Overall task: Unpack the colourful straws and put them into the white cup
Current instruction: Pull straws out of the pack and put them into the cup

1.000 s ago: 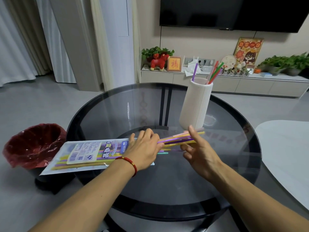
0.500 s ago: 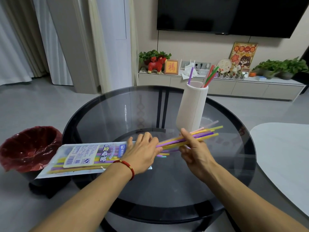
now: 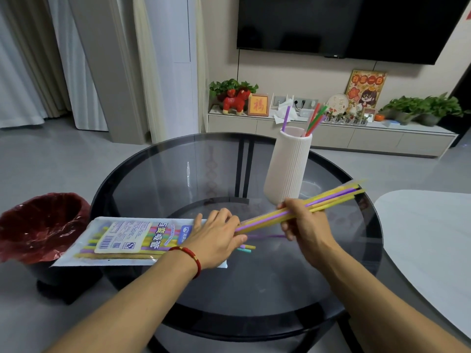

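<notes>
A clear plastic straw packet (image 3: pixel 127 240) with a printed label lies flat on the round glass table (image 3: pixel 153 174), left of centre. My left hand (image 3: pixel 216 235) presses down on its open right end, fingers lying fairly flat. My right hand (image 3: pixel 303 225) grips a bundle of yellow and purple straws (image 3: pixel 331 197) that slants up to the right, its lower ends still at the packet mouth. Loose straw tips (image 3: pixel 246 248) stick out under my left hand. The ribbed white cup (image 3: pixel 288 164) stands upright behind my right hand, with purple, red and green straws (image 3: pixel 313 118) in it.
A bin lined with a red bag (image 3: pixel 38 225) stands on the floor to the left of the table. A white tabletop (image 3: pixel 428 238) edges in on the right. A low cabinet (image 3: pixel 331 136) with plants and ornaments runs along the far wall under a television.
My right hand closed around the straw bundle and drew it out to the right and upward, away from the packet. My left hand stayed pressed on the packet's end.
</notes>
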`<state>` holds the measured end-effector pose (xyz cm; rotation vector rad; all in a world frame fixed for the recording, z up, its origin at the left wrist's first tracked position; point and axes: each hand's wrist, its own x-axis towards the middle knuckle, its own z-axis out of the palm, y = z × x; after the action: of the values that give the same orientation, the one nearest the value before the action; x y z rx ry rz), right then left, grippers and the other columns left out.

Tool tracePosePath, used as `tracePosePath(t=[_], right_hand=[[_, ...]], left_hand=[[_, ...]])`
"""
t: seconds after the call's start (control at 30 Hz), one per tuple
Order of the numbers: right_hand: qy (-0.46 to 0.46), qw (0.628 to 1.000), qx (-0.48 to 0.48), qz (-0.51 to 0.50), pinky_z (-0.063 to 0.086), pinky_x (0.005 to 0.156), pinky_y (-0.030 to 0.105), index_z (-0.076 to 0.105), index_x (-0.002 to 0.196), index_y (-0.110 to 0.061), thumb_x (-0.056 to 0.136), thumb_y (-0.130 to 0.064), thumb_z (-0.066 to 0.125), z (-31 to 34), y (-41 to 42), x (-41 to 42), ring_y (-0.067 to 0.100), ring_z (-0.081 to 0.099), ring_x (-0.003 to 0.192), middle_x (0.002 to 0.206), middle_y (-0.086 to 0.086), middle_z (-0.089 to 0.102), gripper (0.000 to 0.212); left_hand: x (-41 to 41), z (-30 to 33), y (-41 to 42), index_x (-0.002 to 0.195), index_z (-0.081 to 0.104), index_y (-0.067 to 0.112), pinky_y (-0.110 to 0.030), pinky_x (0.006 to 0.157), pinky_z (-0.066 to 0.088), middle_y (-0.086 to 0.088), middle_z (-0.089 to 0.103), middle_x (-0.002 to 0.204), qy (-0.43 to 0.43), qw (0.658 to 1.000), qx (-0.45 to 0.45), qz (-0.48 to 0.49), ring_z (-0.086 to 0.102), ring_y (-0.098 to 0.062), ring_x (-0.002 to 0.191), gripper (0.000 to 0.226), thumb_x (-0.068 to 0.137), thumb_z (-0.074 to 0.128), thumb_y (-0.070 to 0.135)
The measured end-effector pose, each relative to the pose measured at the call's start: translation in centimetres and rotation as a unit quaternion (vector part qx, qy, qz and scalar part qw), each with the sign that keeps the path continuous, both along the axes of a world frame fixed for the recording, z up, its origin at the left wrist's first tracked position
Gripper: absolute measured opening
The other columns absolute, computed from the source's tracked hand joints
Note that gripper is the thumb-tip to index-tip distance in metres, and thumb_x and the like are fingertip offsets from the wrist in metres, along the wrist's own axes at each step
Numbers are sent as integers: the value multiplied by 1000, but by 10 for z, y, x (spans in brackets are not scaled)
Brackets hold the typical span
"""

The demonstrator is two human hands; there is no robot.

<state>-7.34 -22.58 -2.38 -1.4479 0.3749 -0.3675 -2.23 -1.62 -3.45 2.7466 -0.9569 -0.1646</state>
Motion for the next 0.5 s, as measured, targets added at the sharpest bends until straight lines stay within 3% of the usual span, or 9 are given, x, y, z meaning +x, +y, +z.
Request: tracePosePath(t=[0.2, 0.3, 0.4, 0.5], right_hand=[[-31, 991, -76, -106, 49, 37, 26, 72, 78, 1, 99, -13, 60, 24, -46, -15, 19, 55, 37, 47, 10, 61, 27], [-53, 967, -224, -114, 52, 42, 28, 73, 76, -2, 96, -15, 62, 48, -49, -21, 22, 59, 38, 49, 13, 65, 26], [-36, 916, -395, -53, 48, 38, 18, 72, 72, -8, 95, -20, 61, 85, -49, -12, 13, 59, 31, 46, 4, 67, 28], [30, 872, -489, -1, 54, 37, 26, 70, 74, -7, 94, -22, 61, 91, -39, 2, 16, 64, 33, 48, 6, 67, 26]], left_hand=[[-1, -4, 0, 108, 50, 28, -56, 113, 21, 4, 41, 122, 18, 1000, 16, -14, 39, -18, 118, 23, 102, 37, 46], [-6, -3, -5, 107, 52, 29, -53, 112, 24, 6, 42, 120, 18, 999, 7, -41, 39, -16, 116, 23, 100, 40, 48], [-10, -2, -8, 112, 54, 27, -52, 111, 25, 5, 43, 122, 11, 999, 5, -49, 39, -18, 118, 28, 99, 41, 49], [-10, -1, -9, 114, 55, 26, -52, 110, 28, 3, 45, 125, 3, 999, 8, -51, 40, -19, 120, 30, 99, 41, 49]])
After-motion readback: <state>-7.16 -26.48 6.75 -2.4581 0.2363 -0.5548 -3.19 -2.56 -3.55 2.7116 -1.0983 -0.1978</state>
